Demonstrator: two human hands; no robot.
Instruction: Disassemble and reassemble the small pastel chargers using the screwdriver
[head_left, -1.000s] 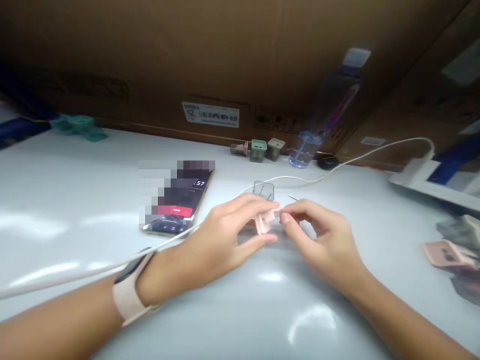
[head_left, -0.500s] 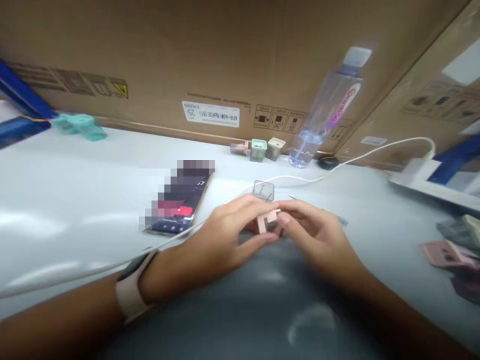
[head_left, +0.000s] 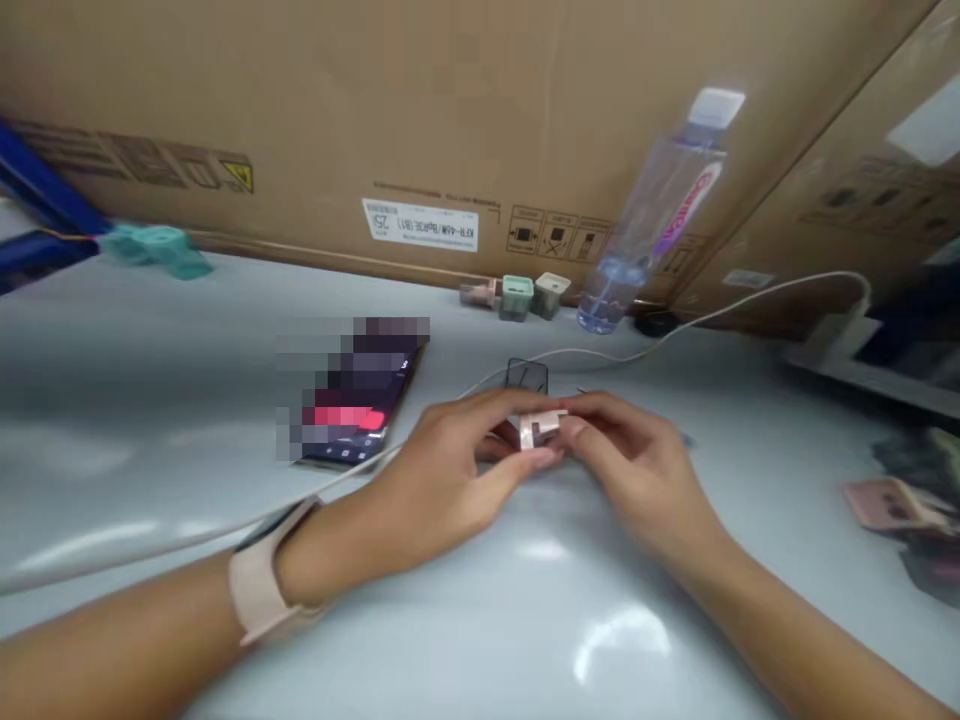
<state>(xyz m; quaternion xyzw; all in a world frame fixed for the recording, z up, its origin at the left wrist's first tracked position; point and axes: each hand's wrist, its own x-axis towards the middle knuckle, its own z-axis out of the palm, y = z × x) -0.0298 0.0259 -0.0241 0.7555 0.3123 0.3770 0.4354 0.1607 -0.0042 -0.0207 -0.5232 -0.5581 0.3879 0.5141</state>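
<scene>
Both of my hands meet over the white table (head_left: 135, 420) around a small pink plastic part (head_left: 538, 428). My left hand (head_left: 450, 475), with a pink watch band on its wrist, pinches the part between thumb and fingers. My right hand (head_left: 637, 465) grips the same part from the right with its fingertips. Just behind the hands stands a small clear plastic piece (head_left: 526, 375). A thin metal pin (head_left: 589, 392) lies beside it.
A phone (head_left: 360, 405) lies left of the hands, with a white cable (head_left: 675, 325) running across the table. A water bottle (head_left: 652, 225) and small coloured caps (head_left: 517, 297) stand against cardboard boxes (head_left: 450, 120). More pink and grey parts (head_left: 892, 500) lie at the right edge.
My hands have drawn closer together and lower on the pink part, which has turned a little between my fingers. The view has shifted slightly.
</scene>
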